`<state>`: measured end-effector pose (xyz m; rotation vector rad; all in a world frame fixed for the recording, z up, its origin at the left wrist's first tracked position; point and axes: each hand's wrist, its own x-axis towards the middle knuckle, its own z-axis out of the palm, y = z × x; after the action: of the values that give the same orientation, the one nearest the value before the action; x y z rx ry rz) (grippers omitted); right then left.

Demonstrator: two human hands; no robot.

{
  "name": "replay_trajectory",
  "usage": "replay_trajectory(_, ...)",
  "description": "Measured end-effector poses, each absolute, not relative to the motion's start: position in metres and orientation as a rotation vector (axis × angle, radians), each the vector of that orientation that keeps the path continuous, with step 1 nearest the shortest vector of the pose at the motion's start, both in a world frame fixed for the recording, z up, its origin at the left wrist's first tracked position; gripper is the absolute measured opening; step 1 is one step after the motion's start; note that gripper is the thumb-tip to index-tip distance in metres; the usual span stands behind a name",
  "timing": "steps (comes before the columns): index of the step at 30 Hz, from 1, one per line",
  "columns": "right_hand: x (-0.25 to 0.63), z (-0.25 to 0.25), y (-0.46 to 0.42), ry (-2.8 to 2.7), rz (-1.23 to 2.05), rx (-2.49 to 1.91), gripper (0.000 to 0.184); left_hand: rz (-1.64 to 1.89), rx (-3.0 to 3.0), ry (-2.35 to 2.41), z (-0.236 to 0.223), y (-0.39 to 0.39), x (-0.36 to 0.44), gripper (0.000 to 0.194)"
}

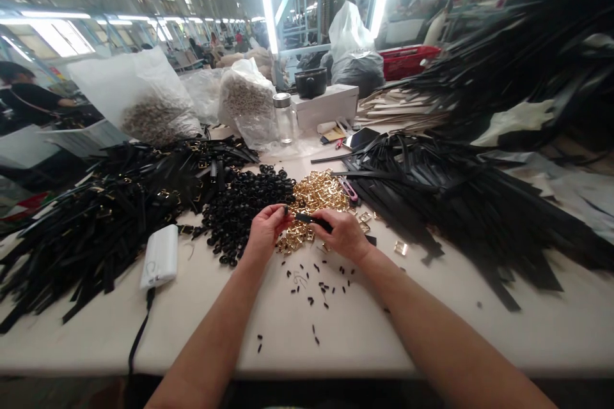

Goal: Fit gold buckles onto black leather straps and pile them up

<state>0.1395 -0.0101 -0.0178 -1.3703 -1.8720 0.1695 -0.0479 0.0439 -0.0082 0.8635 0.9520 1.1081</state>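
Observation:
Between my hands, over the front of the gold buckle pile (326,192), is a short black strap (303,218). My right hand (341,231) is closed around it, with one end pointing left. Fingertips of my left hand (267,227) pinch a small black piece (286,210), which looks like a strap loop, close to the strap's end. Whether the two touch is too small to tell. Left of the buckles lies a heap of black loops (249,201). Tiny dark bits (326,287) are scattered on the tabletop below my hands.
Bundles of black straps lie at the right (432,185) and left (96,223), some of the left ones with buckles. A white power bank (160,257) with a cable sits left. Behind stand a glass jar (284,121), a white box (326,105) and filled plastic bags (247,102).

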Motion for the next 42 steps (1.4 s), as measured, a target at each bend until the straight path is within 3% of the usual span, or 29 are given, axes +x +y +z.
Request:
replay_trajectory(6, 0.137, -0.017, -0.011, -1.868, 0.157, -1.355, 0.012, 1.074, 0.681, 0.942, -0.008, 0.046, -0.05, 0.011)
replay_trajectory(13, 0.136, -0.015, -0.011, -1.855, 0.161, -1.337, 0.013, 1.057, 0.673, 0.944, -0.004, 0.043, -0.048, 0.004)
replay_trajectory(42, 0.138, -0.016, -0.011, -1.895, 0.187, -1.396, 0.015, 0.898, 0.967, 0.977, 0.0, 0.032, -0.043, 0.035)
